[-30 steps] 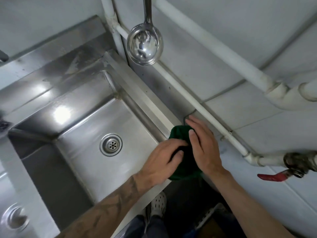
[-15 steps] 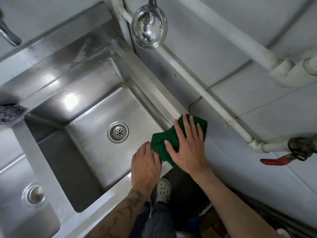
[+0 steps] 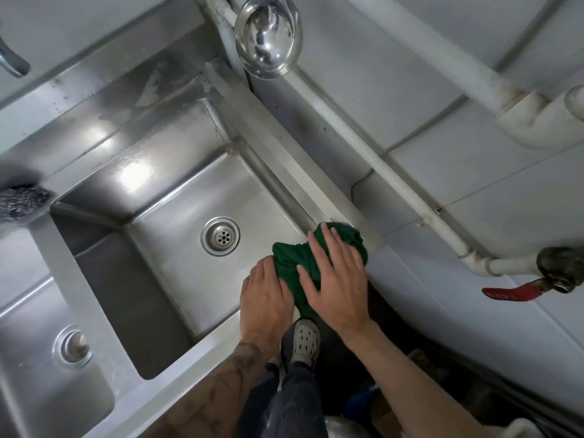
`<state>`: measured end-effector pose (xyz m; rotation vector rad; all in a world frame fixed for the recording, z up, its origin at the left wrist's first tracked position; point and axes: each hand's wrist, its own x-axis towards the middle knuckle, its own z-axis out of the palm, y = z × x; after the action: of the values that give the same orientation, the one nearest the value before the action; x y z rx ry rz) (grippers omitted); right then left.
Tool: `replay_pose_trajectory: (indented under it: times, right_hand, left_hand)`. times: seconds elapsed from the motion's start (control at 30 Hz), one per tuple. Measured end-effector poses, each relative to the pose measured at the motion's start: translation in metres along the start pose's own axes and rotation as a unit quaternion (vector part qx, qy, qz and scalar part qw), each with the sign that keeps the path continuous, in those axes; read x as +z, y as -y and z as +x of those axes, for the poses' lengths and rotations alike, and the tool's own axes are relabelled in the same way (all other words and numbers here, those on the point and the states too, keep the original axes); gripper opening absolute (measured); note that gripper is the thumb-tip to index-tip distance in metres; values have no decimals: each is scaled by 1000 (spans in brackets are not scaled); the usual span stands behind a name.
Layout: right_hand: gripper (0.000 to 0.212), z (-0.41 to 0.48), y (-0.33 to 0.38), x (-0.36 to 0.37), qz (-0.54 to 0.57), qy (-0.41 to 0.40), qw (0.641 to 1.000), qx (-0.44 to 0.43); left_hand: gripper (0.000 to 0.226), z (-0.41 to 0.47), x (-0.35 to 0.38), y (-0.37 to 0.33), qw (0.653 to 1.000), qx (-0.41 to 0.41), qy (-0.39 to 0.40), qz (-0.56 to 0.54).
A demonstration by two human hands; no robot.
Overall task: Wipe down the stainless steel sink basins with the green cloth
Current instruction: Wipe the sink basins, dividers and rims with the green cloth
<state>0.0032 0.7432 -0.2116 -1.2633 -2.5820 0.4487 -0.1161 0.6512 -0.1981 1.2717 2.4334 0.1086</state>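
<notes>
The cloth lies bunched on the 4 o'clock corner of the basin, long axis about 7 to 1 o'clock, and the drain is at 9 o'clock from it. The right hand presses it with straight, flat fingers, so its grip is apart. The left hand touches the cloth's 8 o'clock edge with bent fingers, and I cannot tell if its grip is clamped on the fabric.
</notes>
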Motion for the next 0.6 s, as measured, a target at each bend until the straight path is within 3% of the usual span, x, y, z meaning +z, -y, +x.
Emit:
replay_pose_trajectory:
  times: [0.13,0.23,0.33,0.43,0.6]
  right_hand:
    - [51,23,-38,-16,-7,-1,999,-32]
    - [52,32,-44,-22,-20,-23,999,13]
    - [51,10,-7,-11,-6,-29,998,62]
    - [49,-19,38,7,4,-9,1000,26]
    - [44,-11,25,-3,-34,2,999,-21]
  left_hand:
    - [39,1,4,2,998,-44,-10,-44]
    - [44,2,4,4,997,-44,1,-58]
    - [31,-5,-8,11,994,-24,-16,-104]
    - [35,-25,-18,41,995,-49,1,-84]
    - [43,-84,-21,108,991,-76,-84,-70]
